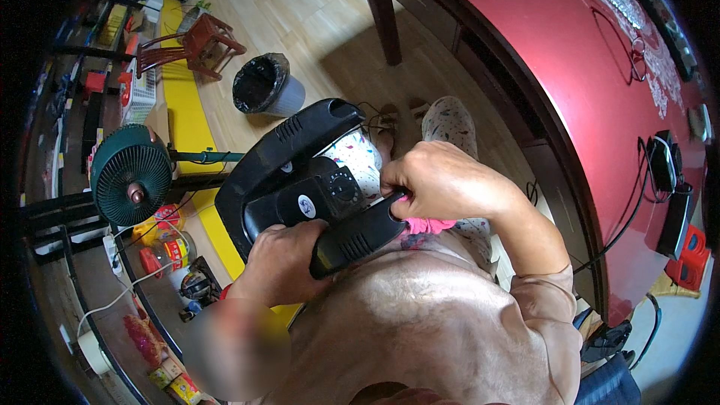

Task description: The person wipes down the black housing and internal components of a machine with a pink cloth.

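Observation:
A black plastic U-shaped appliance (pixel 304 202) with a control dial and an oval badge lies across my lap. My left hand (pixel 289 259) grips its near arm close to the base. At the open end of that same arm, my right hand (pixel 430 180) is closed on a pink cloth (pixel 428 226), with the fingertips and a bit of cloth at the hollow tip. The rest of the cloth hangs below the hand, against my clothing. The appliance's far arm reaches over my patterned trousers (pixel 355 157), touched by neither hand.
A green fan (pixel 133 174) stands at the left beside cluttered shelves (pixel 79 180). Beyond the appliance are a lined waste bin (pixel 289 95) and a small wooden chair (pixel 205 48). A red-topped desk (pixel 562 67) curves along the right, with cables and eyeglasses on it.

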Demonstrator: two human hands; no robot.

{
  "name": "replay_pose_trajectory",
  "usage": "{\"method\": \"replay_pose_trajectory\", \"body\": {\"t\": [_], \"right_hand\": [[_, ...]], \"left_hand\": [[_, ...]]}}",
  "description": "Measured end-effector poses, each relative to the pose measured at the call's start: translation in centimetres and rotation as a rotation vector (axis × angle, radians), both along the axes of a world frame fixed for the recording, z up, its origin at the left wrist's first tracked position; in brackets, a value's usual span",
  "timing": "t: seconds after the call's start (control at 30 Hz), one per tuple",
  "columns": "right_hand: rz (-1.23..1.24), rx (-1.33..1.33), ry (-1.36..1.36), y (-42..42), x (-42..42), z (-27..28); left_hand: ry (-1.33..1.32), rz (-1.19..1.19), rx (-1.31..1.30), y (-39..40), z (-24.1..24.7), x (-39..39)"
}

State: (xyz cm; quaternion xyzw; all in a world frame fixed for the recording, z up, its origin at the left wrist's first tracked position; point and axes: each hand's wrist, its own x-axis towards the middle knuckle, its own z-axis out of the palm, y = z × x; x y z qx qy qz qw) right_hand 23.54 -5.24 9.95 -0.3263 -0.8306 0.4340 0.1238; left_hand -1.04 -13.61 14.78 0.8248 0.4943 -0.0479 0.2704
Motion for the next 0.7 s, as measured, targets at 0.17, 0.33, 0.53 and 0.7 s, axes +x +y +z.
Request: {"method": "replay_pose_trajectory", "body": {"t": [0.17, 0.33, 0.53, 0.7], "right_hand": [[-0.006, 0.017, 0.034, -0.3, 0.4, -0.4], [-0.013, 0.029, -0.019, -0.9, 1.3, 0.3], [-0.095, -0.049, 0.267, -0.1, 4.9, -1.5], [-0.482, -0.271, 0.311, -1.0, 5.4, -2.0]], "left_hand": [[0.001, -0.01, 0.004, -0.1, -0.1, -0.1], [-0.017, -0.035, 0.017, -0.3, -0.3, -0.5], [-0.028, -0.039, 0.046, -0.2, -0.2, -1.0], [-0.077, 0.005, 0.064, 0.0, -0.4, -1.3]]}}
